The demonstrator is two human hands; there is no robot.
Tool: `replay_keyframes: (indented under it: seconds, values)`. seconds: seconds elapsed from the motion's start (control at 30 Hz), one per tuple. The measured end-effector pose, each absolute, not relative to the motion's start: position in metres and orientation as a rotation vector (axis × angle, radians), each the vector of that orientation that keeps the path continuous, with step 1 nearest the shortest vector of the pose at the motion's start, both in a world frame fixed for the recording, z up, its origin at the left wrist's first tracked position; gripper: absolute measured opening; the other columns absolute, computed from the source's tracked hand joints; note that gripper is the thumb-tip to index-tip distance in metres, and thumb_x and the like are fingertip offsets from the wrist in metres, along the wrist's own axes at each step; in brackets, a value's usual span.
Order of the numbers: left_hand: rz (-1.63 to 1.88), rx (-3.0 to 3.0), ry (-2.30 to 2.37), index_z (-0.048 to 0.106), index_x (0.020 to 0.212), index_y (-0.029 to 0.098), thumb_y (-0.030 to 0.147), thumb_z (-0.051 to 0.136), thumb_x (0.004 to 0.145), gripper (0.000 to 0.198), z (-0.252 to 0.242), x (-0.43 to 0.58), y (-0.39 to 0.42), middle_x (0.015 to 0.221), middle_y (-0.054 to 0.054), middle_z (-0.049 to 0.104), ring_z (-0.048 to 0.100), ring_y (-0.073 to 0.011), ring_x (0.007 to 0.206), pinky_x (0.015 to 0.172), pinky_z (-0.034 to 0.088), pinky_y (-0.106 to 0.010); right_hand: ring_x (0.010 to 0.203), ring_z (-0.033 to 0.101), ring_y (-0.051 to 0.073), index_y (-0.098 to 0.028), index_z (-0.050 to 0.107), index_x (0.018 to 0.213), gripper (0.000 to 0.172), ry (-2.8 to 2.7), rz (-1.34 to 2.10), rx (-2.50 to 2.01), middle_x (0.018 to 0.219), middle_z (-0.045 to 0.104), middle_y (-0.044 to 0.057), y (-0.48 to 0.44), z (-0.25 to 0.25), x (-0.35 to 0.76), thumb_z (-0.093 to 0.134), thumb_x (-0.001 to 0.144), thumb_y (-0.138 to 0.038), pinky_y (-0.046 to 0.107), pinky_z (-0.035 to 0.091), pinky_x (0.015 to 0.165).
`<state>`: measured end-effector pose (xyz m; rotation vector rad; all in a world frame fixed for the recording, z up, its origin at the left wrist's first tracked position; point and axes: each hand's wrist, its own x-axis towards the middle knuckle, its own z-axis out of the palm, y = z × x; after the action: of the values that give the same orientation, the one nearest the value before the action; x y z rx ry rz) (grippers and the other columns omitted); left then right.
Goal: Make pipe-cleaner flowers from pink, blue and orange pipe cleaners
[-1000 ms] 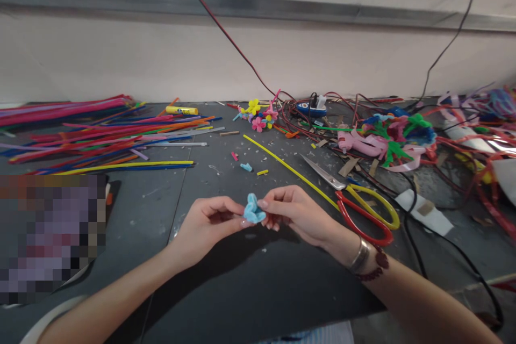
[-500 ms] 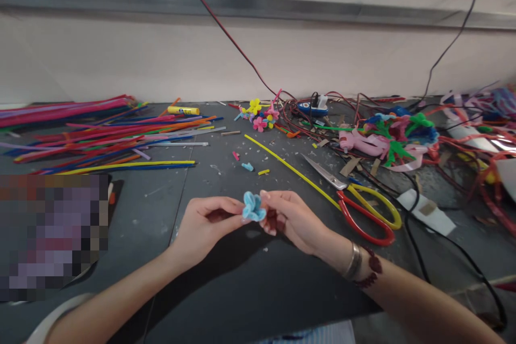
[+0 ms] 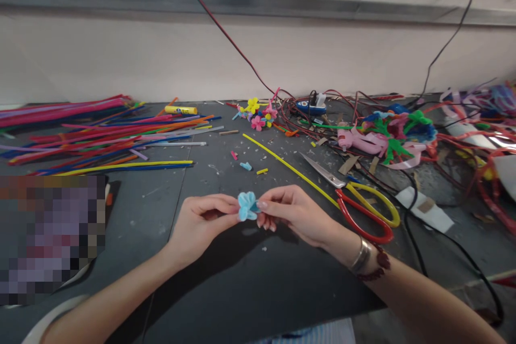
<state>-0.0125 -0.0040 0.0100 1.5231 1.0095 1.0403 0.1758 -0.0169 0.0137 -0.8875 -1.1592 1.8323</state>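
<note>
A small light-blue pipe-cleaner flower [image 3: 247,206] is held above the dark table [image 3: 250,290], between both hands. My left hand [image 3: 207,217] pinches its left edge between thumb and fingers. On the other side, the thumb and fingers of my right hand [image 3: 288,209] grip its right edge. Beyond the hands lie a short light-blue piece [image 3: 246,166], a yellow piece [image 3: 262,171] and a pink piece [image 3: 234,155]. A long yellow pipe cleaner [image 3: 288,169] runs diagonally past my right hand.
Scissors [image 3: 365,207] with red and yellow handles lie right of my right hand. Bundled pipe cleaners [image 3: 121,137] and a yellow tube [image 3: 180,110] are at the back left. Small coloured flowers [image 3: 258,114], cables and green-pink flower pieces [image 3: 391,134] lie toward the back right.
The blue flower has turned between my fingers, and its petals now face differently. Both hands have shifted slightly left in the view.
</note>
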Motion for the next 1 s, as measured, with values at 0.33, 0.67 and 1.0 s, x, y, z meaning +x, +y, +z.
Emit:
replay_keyframes:
  seconds: [0.33, 0.67, 1.0]
  values:
    - [1.071, 1.419, 0.973, 0.066, 0.057, 0.018, 0.011, 0.071, 0.06, 0.009, 0.008, -0.011, -0.004, 0.069, 0.001, 0.071, 0.066, -0.0147, 0.067, 0.065, 0.054, -0.023, 0.05, 0.051, 0.005, -0.012, 0.063, 0.065, 0.019, -0.984, 1.893, -0.808, 0.058, 0.061, 0.0, -0.018, 0.009, 0.167, 0.064, 0.075, -0.028, 0.017, 0.039, 0.049]
    - [1.053, 1.742, 1.115, 0.07, 0.077, 0.02, 0.02, 0.07, 0.065, 0.013, 0.014, -0.013, -0.007, 0.078, -0.002, 0.072, 0.066, -0.0161, 0.068, 0.065, 0.055, -0.023, 0.044, 0.049, 0.005, -0.011, 0.063, 0.062, 0.029, -1.162, 1.781, -0.959, 0.052, 0.059, 0.0, -0.014, 0.014, 0.175, 0.061, 0.075, -0.038, 0.017, 0.037, 0.044]
    - [0.942, 1.995, 1.069, 0.073, 0.075, 0.026, 0.023, 0.064, 0.071, 0.01, 0.016, -0.013, -0.005, 0.077, 0.0, 0.072, 0.065, -0.016, 0.066, 0.063, 0.051, -0.023, 0.044, 0.05, 0.005, -0.011, 0.065, 0.066, 0.021, -1.174, 1.807, -0.976, 0.054, 0.061, 0.0, -0.014, 0.016, 0.178, 0.066, 0.071, -0.032, 0.016, 0.038, 0.044]
